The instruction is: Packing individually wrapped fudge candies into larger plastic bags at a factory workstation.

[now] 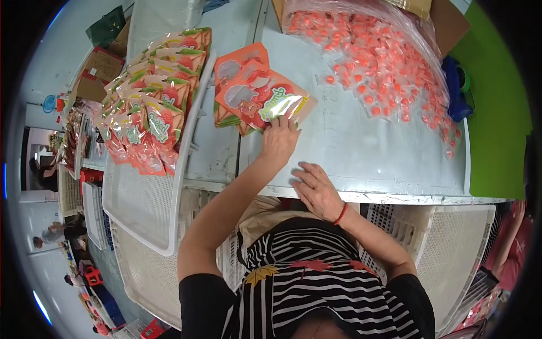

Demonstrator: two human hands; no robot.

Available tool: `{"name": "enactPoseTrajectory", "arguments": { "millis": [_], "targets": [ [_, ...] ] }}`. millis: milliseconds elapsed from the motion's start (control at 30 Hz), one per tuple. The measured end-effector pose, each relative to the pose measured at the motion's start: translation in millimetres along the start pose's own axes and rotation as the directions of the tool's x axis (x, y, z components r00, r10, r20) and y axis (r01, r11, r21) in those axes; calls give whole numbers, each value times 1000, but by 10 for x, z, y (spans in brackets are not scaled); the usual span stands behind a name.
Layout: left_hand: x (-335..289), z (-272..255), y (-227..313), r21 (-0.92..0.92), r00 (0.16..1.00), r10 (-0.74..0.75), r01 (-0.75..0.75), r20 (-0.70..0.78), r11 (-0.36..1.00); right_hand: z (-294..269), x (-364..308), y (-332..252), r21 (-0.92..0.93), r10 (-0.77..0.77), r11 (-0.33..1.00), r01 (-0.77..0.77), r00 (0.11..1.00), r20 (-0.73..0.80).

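A small stack of flat red-and-cream printed pouches lies on the table, fanned out, with clear windows in their fronts. My left hand is closed on the near edge of the top pouch; its thumb is hidden. My right hand hovers by the table's near edge with the fingers apart and nothing in them. To the right spreads a big heap of small clear sachets, each with a red-orange piece inside. Rows of plump pouches overlap on a white mesh tray at the left.
Behind the sachets is a carton with a plastic liner. A blue object stands at the table's right end, before a green panel. White plastic crates sit below the table edge. Other people are at work far left and right.
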State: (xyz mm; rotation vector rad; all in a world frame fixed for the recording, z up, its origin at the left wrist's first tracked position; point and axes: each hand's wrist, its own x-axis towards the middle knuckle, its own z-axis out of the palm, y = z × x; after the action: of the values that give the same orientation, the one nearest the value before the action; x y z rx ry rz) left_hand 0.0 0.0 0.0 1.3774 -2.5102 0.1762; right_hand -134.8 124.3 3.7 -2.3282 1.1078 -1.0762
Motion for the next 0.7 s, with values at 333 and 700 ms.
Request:
{"name": "enactPoseTrajectory", "arguments": {
  "millis": [333,700],
  "targets": [
    [143,-73,251,190,990,-55,30,130,981,-7,-98,89,50,27,998,-23,997,-79],
    [-188,-544,434,-623,993,-87,22,-75,782,-293,74,161,684,770,505,-526,632,-83]
  ]
}}
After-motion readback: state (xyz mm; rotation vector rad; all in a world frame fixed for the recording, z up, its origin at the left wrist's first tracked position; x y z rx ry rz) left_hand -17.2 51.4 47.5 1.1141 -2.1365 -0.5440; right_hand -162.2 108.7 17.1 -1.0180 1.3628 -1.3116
